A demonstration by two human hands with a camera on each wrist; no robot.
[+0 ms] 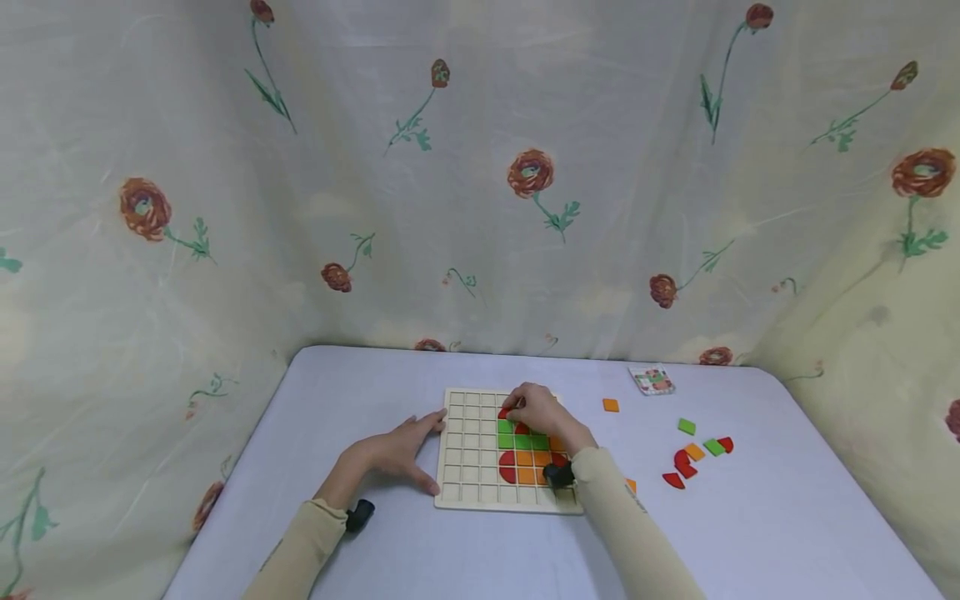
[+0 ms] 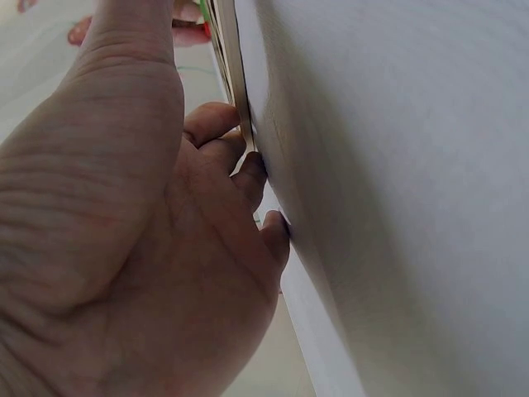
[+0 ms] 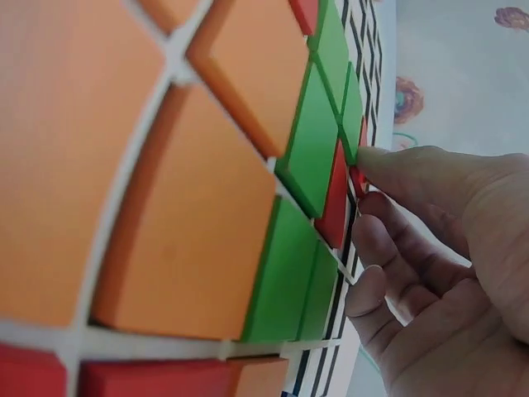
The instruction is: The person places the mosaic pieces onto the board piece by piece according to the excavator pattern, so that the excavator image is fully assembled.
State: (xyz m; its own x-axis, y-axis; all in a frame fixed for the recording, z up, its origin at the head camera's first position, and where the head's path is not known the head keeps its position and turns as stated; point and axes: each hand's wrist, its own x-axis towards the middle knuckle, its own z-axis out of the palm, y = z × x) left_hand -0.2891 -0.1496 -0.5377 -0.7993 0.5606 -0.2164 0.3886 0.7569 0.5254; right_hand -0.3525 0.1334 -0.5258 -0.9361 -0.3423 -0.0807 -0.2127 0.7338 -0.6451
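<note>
A pale wooden grid board (image 1: 470, 450) lies on the table, with red, green and orange pieces set in its right half. At its left edge rests my left hand (image 1: 393, 450), thumb by the near corner and fingers spread toward the far one. The left wrist view shows those fingertips against the board's side. My right hand (image 1: 542, 412) is over the board's far part, where thumb and fingers pinch a small red piece (image 3: 358, 180) with a curved edge, partly hidden by them. Green tiles (image 1: 531, 442) lie just below it, and orange tiles (image 1: 527, 476) nearer me.
Right of the board lie loose pieces: an orange square (image 1: 611, 405), a green square (image 1: 687, 426), a red quarter-circle (image 1: 673, 481) and several others. A printed card in clear wrapping (image 1: 652, 380) is near the far table edge. A flowered curtain (image 1: 480, 208) hangs behind the table.
</note>
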